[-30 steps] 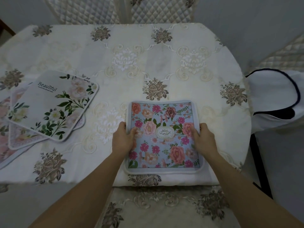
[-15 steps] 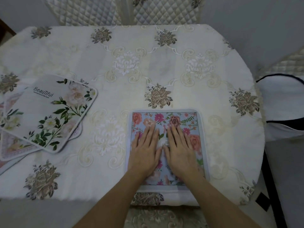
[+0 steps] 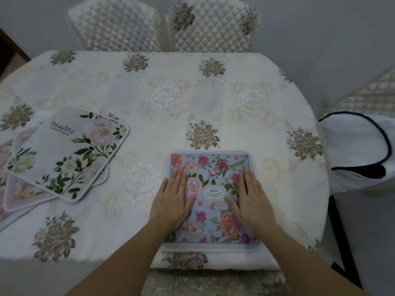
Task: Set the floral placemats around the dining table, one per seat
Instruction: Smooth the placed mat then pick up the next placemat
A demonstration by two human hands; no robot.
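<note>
Blue floral placemat [image 3: 210, 199] pressed flat at the near seat.
My left hand [image 3: 174, 201] and right hand [image 3: 251, 202], open, have slid apart from its middle toward its sides, smoothing; remaining mats [image 3: 64, 152] wait stacked left on the surface [image 3: 213, 99].

Stacked placemats [image 3: 15, 201] cut by left edge, lower designs hidden beneath top mat [image 3: 68, 152]; its small subtitle illegible; chair [image 3: 359, 150] cropped right.

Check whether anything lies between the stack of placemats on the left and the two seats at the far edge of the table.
Nothing visible does. The white placemat printed "Beautiful" tops the stack, and the embroidered cream tablecloth is bare from there to the two quilted chairs.
</note>
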